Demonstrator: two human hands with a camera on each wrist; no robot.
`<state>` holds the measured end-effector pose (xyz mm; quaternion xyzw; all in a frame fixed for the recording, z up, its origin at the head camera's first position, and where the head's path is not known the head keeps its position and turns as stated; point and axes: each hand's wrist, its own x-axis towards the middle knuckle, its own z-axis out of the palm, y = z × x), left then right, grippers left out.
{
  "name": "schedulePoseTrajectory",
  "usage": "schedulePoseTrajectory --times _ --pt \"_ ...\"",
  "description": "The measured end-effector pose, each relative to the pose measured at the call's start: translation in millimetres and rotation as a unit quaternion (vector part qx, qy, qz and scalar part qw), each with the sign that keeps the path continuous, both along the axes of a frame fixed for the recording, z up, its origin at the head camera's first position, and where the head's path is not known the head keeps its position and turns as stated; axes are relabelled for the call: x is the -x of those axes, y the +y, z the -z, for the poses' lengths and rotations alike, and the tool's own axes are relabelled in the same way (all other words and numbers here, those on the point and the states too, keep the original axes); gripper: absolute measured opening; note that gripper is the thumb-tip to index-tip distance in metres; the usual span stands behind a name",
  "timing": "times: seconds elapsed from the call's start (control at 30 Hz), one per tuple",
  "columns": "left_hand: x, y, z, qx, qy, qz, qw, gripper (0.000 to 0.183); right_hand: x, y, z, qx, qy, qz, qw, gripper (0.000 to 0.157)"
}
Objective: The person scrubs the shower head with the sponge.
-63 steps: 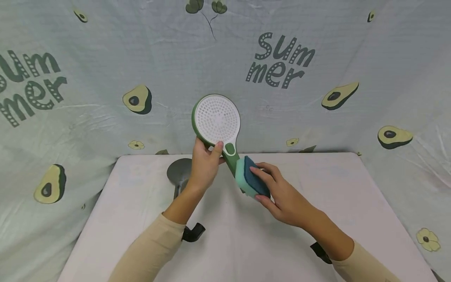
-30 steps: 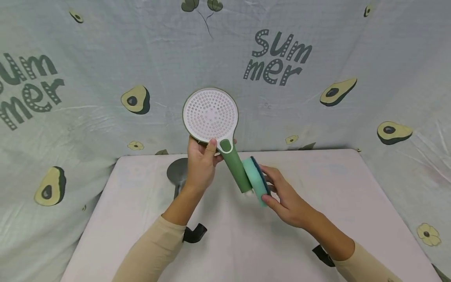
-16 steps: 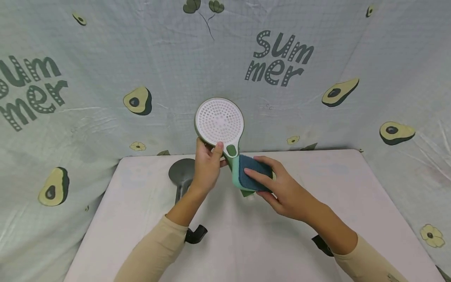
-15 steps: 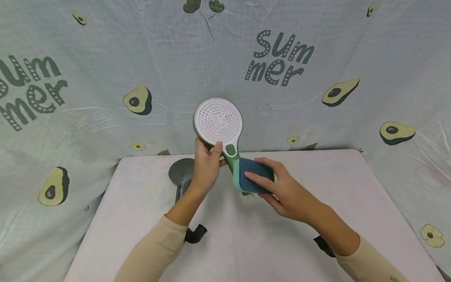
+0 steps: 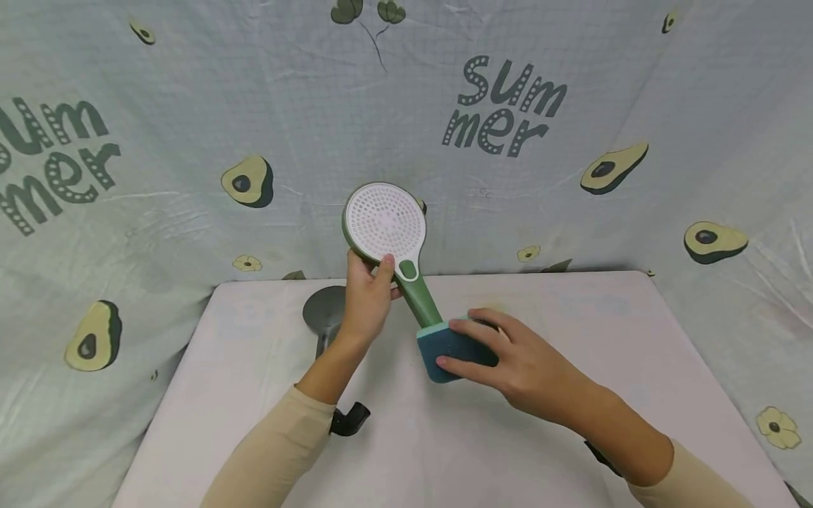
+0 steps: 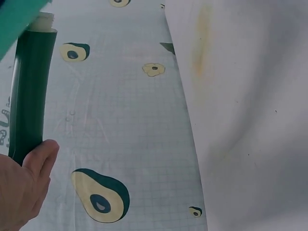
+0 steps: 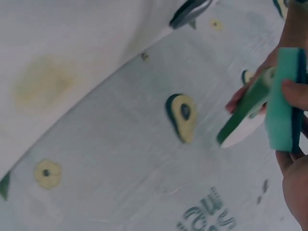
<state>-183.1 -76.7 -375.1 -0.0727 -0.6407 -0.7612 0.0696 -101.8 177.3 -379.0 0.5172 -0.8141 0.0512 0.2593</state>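
Note:
My left hand (image 5: 368, 300) holds a green-and-white shower head (image 5: 386, 222) by its neck, thumb on the front. The round spray face is turned toward me, and the green handle slants down to the right. A sponge (image 5: 447, 351), teal with a dark blue scouring layer, is gripped by my right hand (image 5: 524, 363) at the handle's lower end. From the head view it hides that end. In the left wrist view a white threaded tip (image 6: 42, 21) shows on the handle (image 6: 33, 86), beside the blurred sponge (image 6: 14, 19).
On the white table (image 5: 508, 451), a dark grey round-headed tool (image 5: 324, 308) lies partly under my left forearm. A bent black piece (image 5: 351, 420) sticks out beside that arm. Another black object (image 5: 600, 457) is mostly hidden by my right forearm. A printed cloth (image 5: 508, 233) hangs behind.
The sponge has moved from the upper handle down to its lower end and turned, blue side facing front. The shower head has shifted slightly left and tilted.

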Motion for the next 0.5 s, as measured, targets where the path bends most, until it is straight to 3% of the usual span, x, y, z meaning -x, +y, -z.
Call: schedulePoseTrajectory --times 0.1,0.27,0.4,0.5 --pt "0.1 0 0.0 0.007 -0.003 -0.010 0.9999 0.043 -5.2 -19 -1.2 -0.036 0.049 -0.006 0.998 0.063" --pt "-0.3 -2 -1.8 0.011 0.004 -0.003 0.9999 0.044 -10.3 -36 -2.9 -0.074 0.064 0.006 0.995 0.046" --pt "-2.2 -6 -5.1 -0.005 0.005 0.003 1.0000 0.047 -6.9 -28 -2.4 -0.033 0.006 0.010 0.999 0.061" --pt "-4.4 -10 -7.4 -0.022 -0.001 0.005 0.9997 0.045 -2.5 -16 1.6 0.018 -0.065 0.012 0.998 0.069"
